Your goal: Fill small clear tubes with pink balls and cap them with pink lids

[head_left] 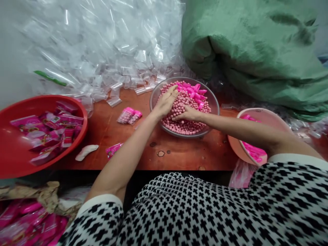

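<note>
Pink balls (183,119) – metal bowl (214,99) | orange-brown table (179,153) | clear bags (102,51)

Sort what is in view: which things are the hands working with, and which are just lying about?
In use:
- left hand and right hand, both in the pink beads
- clear bowl holding the beads
- bright pink plastic pieces on the beads

Lying about:
- red basin of packets
- clear bag heap
- green sack
- filled packets on the table
- pink bowl

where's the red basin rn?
In the head view the red basin sits at the far left edge of the wooden table, holding pink packets, below the heap of clear plastic bags, left of the metal bowl of pink beads.
</note>
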{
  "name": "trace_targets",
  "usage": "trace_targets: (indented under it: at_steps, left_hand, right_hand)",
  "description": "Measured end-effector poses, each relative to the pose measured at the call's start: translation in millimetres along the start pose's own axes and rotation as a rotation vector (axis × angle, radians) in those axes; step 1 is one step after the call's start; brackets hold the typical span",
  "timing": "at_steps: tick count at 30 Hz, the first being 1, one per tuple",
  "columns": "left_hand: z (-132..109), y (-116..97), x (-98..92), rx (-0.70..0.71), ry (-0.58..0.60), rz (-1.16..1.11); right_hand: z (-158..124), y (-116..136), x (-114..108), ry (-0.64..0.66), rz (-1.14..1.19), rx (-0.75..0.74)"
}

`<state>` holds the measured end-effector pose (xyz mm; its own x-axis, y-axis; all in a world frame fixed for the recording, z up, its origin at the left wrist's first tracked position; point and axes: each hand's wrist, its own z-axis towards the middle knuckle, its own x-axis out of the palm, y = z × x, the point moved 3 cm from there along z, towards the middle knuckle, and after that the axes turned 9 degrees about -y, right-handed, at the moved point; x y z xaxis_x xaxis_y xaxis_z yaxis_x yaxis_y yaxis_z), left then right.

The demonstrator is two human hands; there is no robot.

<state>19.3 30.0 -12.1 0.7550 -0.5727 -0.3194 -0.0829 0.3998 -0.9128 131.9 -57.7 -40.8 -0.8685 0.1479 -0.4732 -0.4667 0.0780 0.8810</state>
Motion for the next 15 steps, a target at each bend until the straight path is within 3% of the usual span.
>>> trace_targets:
  at_steps: [4, 7, 10, 15]
  left_hand:
    - [-12, -7, -17.6, 0.101, -0.062, 0.252]
    - [-27, -20, -24.7, 0.162, 0.062, 0.513]
    - [-39, -30, -21.3, 0.159, 0.226, 0.685]
    - [-45, -33, -10.0, 0.090, 0.182, 0.818]
  right_hand:
    - [0, -13, -6, 0.050, -0.025, 0.007]
    - [1, -19, -8, 0.062, -0.038, 0.041]
    - [1, -19, -8, 0.066, -0.102, 0.053]
    - [0, -12, -8, 0.075, -0.173, 0.025]
